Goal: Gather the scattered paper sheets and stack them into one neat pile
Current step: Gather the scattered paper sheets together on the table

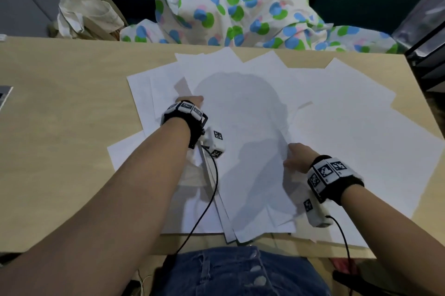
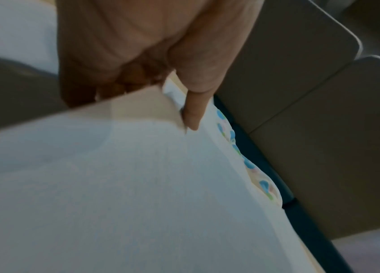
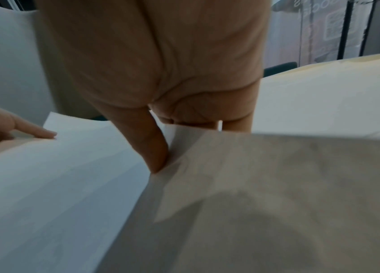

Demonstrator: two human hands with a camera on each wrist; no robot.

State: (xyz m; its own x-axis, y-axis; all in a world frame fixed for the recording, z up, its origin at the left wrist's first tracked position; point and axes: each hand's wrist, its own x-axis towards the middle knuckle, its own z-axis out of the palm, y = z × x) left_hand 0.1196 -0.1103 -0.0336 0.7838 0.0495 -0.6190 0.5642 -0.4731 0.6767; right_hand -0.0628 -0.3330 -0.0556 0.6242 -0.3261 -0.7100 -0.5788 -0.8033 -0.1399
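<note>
The scene is dimly and evenly lit from above. A broad soft shadow of a head and arms is cast across the white paper sheets (image 1: 252, 107). No glare is seen. The table (image 1: 60, 103) edges are bowed by wide-angle distortion in the head view. Both wrist views are softened by motion blur, and their backgrounds are left out of focus.

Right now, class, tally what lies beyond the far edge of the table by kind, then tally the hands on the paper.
Spotted cloth: 1
Cream bag: 1
Hands on the paper: 2, left hand and right hand
Total: 4
</note>
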